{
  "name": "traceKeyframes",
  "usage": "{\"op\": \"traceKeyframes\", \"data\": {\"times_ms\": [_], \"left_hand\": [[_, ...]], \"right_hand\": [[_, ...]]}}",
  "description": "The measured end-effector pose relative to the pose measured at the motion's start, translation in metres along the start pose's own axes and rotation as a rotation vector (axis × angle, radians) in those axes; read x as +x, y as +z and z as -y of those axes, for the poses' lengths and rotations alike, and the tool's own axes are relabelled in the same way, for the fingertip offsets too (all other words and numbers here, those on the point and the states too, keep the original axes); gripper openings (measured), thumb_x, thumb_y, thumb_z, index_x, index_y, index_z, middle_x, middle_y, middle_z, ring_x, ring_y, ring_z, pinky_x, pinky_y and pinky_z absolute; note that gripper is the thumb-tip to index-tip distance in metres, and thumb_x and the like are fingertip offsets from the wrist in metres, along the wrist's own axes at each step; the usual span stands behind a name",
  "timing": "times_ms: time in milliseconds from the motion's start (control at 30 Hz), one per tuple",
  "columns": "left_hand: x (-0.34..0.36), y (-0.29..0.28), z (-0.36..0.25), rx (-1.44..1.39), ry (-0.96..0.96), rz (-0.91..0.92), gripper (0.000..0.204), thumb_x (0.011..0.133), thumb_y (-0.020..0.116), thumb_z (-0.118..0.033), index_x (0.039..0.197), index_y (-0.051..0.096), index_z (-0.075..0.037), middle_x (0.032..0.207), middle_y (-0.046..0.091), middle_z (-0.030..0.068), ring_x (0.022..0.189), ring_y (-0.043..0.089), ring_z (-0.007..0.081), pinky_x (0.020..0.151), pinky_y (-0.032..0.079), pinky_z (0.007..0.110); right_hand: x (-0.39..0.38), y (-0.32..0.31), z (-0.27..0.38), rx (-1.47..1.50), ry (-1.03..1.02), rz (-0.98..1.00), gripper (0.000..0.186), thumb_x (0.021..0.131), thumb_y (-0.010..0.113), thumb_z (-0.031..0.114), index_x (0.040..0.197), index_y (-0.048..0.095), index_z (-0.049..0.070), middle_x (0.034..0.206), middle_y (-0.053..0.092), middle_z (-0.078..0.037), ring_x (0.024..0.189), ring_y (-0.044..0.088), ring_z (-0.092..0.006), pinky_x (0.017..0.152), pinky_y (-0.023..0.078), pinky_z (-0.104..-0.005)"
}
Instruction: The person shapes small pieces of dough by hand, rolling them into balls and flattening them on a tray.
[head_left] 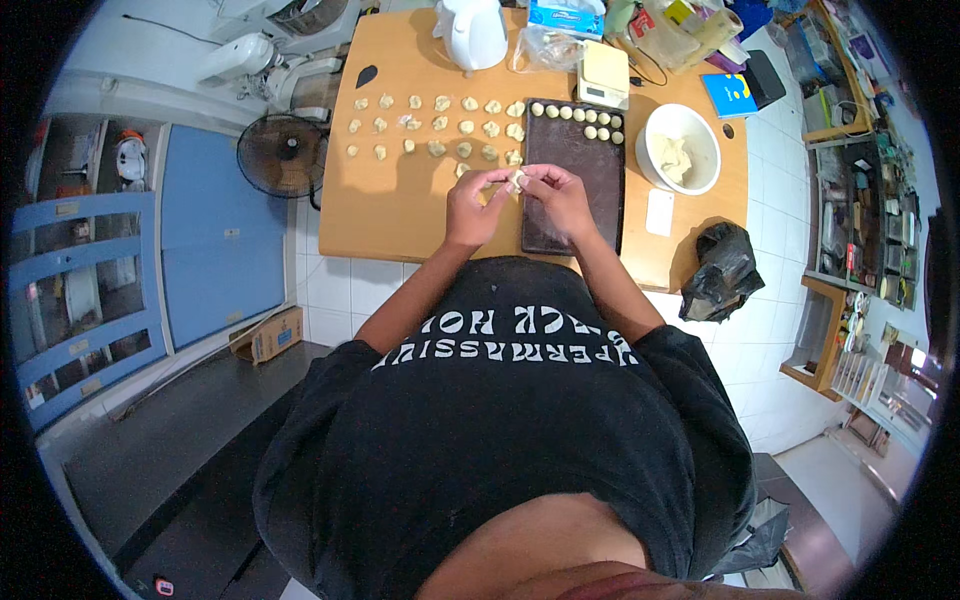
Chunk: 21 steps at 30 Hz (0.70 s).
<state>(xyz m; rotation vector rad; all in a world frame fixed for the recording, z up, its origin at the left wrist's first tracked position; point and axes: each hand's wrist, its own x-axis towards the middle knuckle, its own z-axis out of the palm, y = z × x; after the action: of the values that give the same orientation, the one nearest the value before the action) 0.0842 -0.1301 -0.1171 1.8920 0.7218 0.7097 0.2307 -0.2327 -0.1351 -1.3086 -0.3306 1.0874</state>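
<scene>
Close to the table's front edge, my left hand [470,206] and my right hand [566,204] meet with fingertips pinched together. Between them is a small piece of pale dough [516,182], partly hidden by the fingers. Under my right hand lies a dark rectangular baking tray [573,215]; smooth round dough balls [565,113] sit in short rows at its far end. Left of the tray, several rough dough lumps [437,148] stand in rows on the wooden table [385,215]. A white bowl [652,150] to the tray's right holds a larger mass of dough [677,160].
A kitchen scale [603,75] stands behind the tray, with a white jug [472,35] and a tissue box [565,17] farther left. A flat white rectangular object [660,212] lies before the bowl. A black plastic bag [722,270] is at the right corner; a fan [284,152] stands left.
</scene>
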Motion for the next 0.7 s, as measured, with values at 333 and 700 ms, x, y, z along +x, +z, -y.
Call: {"op": "traceKeyframes", "data": {"times_ms": [333, 700], "left_hand": [[0.007, -0.063, 0.027, 0.003, 0.049, 0.097, 0.024, 0.09, 0.072, -0.011, 0.112, 0.073, -0.002, 0.104, 0.073, 0.0154, 0.098, 0.07, 0.0269, 0.09, 0.053, 0.038], [0.023, -0.125, 0.05, -0.119, 0.004, 0.22, 0.03, 0.089, 0.074, -0.009, 0.119, 0.072, -0.003, 0.104, 0.074, 0.014, 0.097, 0.069, 0.0217, 0.09, 0.053, 0.035]], "right_hand": [[0.012, 0.057, -0.017, 0.023, -0.084, 0.045, 0.014, 0.094, 0.071, 0.006, 0.107, 0.071, 0.001, 0.098, 0.072, -0.005, 0.089, 0.066, -0.011, 0.084, 0.055, -0.0275], [0.018, 0.129, -0.023, 0.058, -0.056, -0.07, 0.016, 0.093, 0.071, 0.006, 0.106, 0.07, -0.003, 0.097, 0.072, -0.007, 0.086, 0.067, -0.0124, 0.082, 0.056, -0.0283]]}}
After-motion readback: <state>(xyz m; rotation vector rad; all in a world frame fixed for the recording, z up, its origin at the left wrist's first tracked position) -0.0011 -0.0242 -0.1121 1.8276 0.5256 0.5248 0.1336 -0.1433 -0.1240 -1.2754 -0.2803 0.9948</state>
